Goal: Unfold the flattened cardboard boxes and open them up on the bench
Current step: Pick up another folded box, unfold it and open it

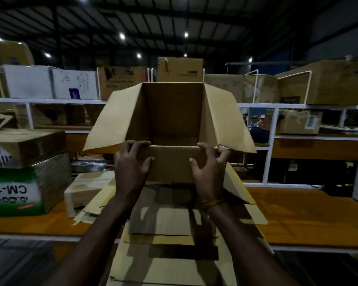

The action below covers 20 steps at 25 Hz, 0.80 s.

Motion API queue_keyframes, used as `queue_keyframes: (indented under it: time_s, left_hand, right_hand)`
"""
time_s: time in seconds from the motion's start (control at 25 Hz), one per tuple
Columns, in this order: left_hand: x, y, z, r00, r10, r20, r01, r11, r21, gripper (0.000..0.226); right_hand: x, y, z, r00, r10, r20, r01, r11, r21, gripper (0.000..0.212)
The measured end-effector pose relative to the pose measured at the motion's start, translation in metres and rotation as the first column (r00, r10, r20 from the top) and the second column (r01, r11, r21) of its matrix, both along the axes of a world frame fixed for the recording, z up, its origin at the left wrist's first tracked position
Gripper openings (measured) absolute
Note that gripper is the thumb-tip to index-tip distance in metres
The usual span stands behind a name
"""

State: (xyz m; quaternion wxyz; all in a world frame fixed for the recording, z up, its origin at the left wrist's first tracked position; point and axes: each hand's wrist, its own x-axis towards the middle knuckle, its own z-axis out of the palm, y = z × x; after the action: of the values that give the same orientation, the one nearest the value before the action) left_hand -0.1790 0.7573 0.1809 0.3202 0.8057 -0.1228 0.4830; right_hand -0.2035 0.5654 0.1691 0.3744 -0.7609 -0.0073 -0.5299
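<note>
Left hand (130,164) and right hand (210,168) are gripping the opened box (172,112); next, setting it on the surface (310,213) beyond the hands.

— Where are you standing?
— You're in a warehouse: a high steel roof (153,15) with ceiling lamps (122,36), white shelving (48,100) crowded with cartons (327,83), an orange worktop (310,213) below.

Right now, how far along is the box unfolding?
Done: one box is opened into shape, side flaps splayed outward. In hand: left hand and right hand both grip its near flap, holding it up above the bench. Left: flattened boxes lie stacked on the bench beneath it, not yet unfolded.
</note>
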Motion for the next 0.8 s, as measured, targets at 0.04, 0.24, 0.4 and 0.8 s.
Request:
queue_keyframes:
  time_s: [0.04, 0.24, 0.4, 0.8]
  left_hand:
    - [0.004, 0.0, 0.002, 1.0, 0.0, 0.001, 0.0, 1.0, 0.01, 0.042]
    - [0.036, -0.006, -0.003, 0.982, 0.023, -0.188, -0.015, 0.999, 0.047, 0.037]
    - [0.061, -0.007, -0.034, 0.952, -0.022, -0.306, 0.045, 0.997, 0.067, 0.037]
    - [0.093, -0.039, -0.085, 0.749, 0.206, -0.63, 0.029, 0.939, 0.341, 0.063]
  right_hand:
    - [0.001, -0.001, 0.004, 0.999, 0.011, -0.035, -0.011, 1.0, -0.007, 0.051]
    - [0.016, -0.011, 0.005, 0.977, 0.005, -0.213, -0.009, 1.0, -0.019, 0.052]
    - [0.033, -0.021, -0.024, 0.925, 0.038, -0.378, -0.039, 0.999, 0.005, 0.052]
    - [0.065, -0.05, -0.083, 0.648, -0.058, -0.76, -0.176, 0.959, -0.224, 0.068]
